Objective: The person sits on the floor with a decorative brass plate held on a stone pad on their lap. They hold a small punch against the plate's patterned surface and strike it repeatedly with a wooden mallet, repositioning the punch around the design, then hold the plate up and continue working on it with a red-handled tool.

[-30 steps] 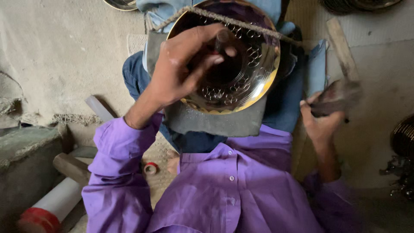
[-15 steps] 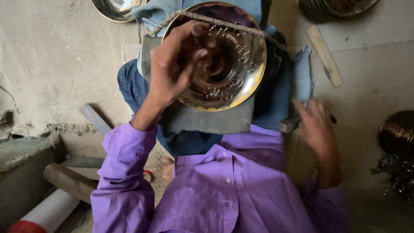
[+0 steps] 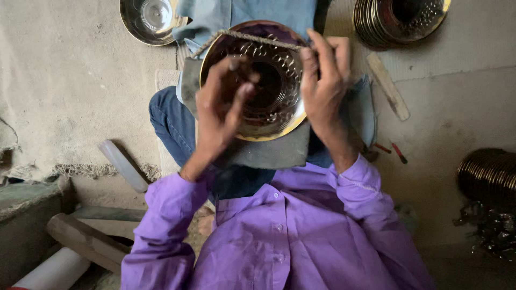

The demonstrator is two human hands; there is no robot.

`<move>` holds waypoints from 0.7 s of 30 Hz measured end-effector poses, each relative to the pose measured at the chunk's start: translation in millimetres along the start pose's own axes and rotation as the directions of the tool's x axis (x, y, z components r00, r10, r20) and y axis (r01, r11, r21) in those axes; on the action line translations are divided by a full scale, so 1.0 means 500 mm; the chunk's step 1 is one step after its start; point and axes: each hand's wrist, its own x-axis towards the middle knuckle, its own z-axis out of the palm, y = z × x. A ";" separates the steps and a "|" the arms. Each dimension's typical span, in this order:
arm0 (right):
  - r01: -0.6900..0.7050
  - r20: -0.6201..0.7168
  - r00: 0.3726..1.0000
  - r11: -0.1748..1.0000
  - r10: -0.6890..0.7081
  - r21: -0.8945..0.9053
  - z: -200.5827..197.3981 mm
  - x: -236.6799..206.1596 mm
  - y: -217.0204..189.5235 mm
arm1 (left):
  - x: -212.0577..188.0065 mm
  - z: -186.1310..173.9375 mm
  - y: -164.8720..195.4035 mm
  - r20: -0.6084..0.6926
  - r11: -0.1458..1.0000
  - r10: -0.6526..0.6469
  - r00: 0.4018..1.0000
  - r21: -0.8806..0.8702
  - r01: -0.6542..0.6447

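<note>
Right then, the brass bowl sat on a grey pad across the person's lap, a twisted cord stretched over its far rim. The left hand hovered over the bowl's near side, fingers curled around a thin dark tool. The right hand gripped the bowl's right edge, fingers bent over the rim. A stack of similar bowls stood well apart, and a wooden stick lay near on the floor.
</note>
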 end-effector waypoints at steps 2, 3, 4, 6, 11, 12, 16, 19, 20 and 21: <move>0.016 -0.016 1.000 1.000 -0.016 0.002 -0.004 0.015 0.009 | -0.021 0.023 -0.001 -0.037 0.998 -0.006 0.999 -0.055 0.004; 0.025 -0.023 0.999 1.000 -0.024 0.004 -0.007 0.019 0.013 | -0.028 0.035 -0.003 -0.055 0.997 -0.009 0.998 -0.082 0.005; 0.054 -0.025 0.998 0.998 -0.053 0.016 -0.010 0.022 0.019 | -0.035 0.045 -0.004 -0.083 0.994 -0.015 0.996 -0.113 0.005; 0.111 -0.027 0.994 0.993 -0.110 0.038 -0.017 0.026 0.029 | -0.044 0.065 -0.010 -0.138 0.985 -0.030 0.990 -0.174 0.006; 0.090 -0.014 0.996 0.994 -0.091 -0.056 -0.022 0.007 0.028 | -0.054 0.086 -0.027 -0.229 0.967 -0.027 0.973 -0.251 -0.033; 0.063 -0.001 0.998 0.996 -0.064 -0.060 -0.022 -0.002 0.026 | -0.055 0.087 -0.027 -0.238 0.961 -0.025 0.971 -0.273 -0.042; 0.068 -0.002 0.998 0.997 -0.068 0.026 -0.018 -0.039 0.019 | -0.043 0.052 -0.010 -0.245 0.949 0.001 0.970 -0.304 -0.077; 0.023 0.014 1.000 0.998 -0.024 0.054 -0.016 -0.049 0.021 | 0.002 -0.020 0.013 -0.237 0.988 0.151 0.960 0.017 -0.152; 0.016 0.022 1.000 0.998 -0.018 0.067 -0.017 -0.048 0.022 | 0.026 -0.040 0.016 -0.187 0.960 0.213 0.959 0.225 -0.169; 0.015 0.027 0.999 0.996 -0.018 0.082 -0.017 -0.045 0.022 | 0.050 -0.060 0.017 -0.136 0.887 0.273 0.953 0.420 -0.194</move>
